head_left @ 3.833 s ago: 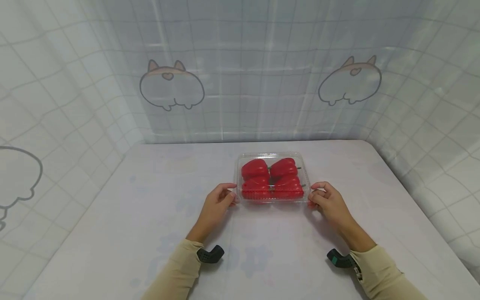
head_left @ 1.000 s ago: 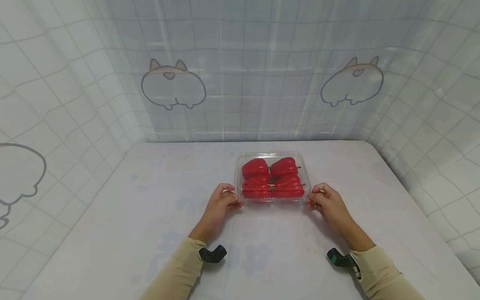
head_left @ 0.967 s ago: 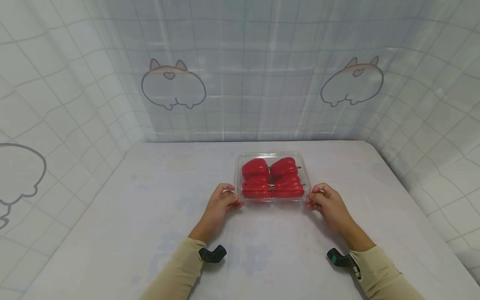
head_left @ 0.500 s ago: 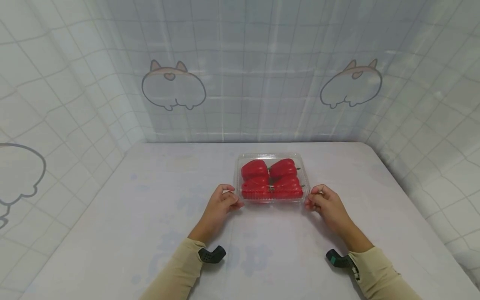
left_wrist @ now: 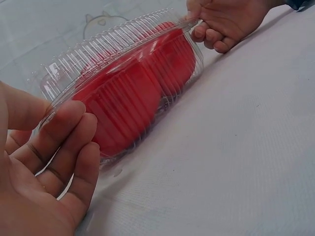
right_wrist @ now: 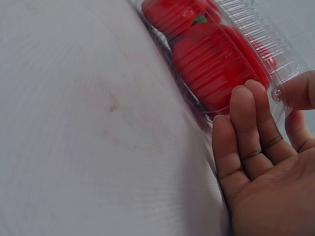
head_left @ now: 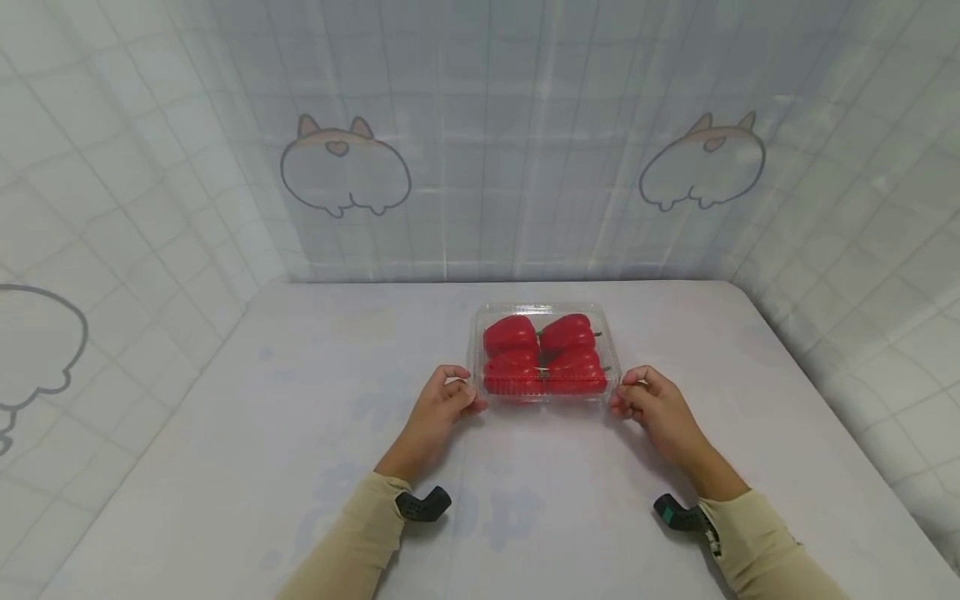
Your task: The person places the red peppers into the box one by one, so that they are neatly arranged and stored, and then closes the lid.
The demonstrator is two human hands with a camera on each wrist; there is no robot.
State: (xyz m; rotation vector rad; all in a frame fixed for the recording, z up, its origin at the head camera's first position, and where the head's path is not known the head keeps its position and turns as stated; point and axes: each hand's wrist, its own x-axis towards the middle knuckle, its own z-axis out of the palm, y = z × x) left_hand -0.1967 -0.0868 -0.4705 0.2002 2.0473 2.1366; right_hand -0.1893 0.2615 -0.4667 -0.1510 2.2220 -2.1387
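A clear plastic clamshell box point(head_left: 538, 309), its lid down, sits on the table with several red bell peppers point(head_left: 567, 335) inside. My left hand point(head_left: 435, 417) pinches the rim at the box's front left corner; in the left wrist view its thumb lies over the rim and the fingers point(left_wrist: 81, 162) curl below. At the front right corner my right hand point(head_left: 663, 414) pinches the rim too. In the right wrist view, three fingers point(right_wrist: 243, 113) lie against the box's side, below the rim. Green stems show on some peppers.
The table point(head_left: 495, 517) has a pale, faintly patterned cover. White grid-patterned curtains point(head_left: 487, 167) with animal drawings close off the back and both sides. Each wrist carries a black device, one of them on the left sleeve point(head_left: 423, 505).
Since the oldest frame, the left fingers have shifted slightly right, further under the front left corner. The right fingers have moved a little inward. The box stays in place; the last second shows almost no movement.
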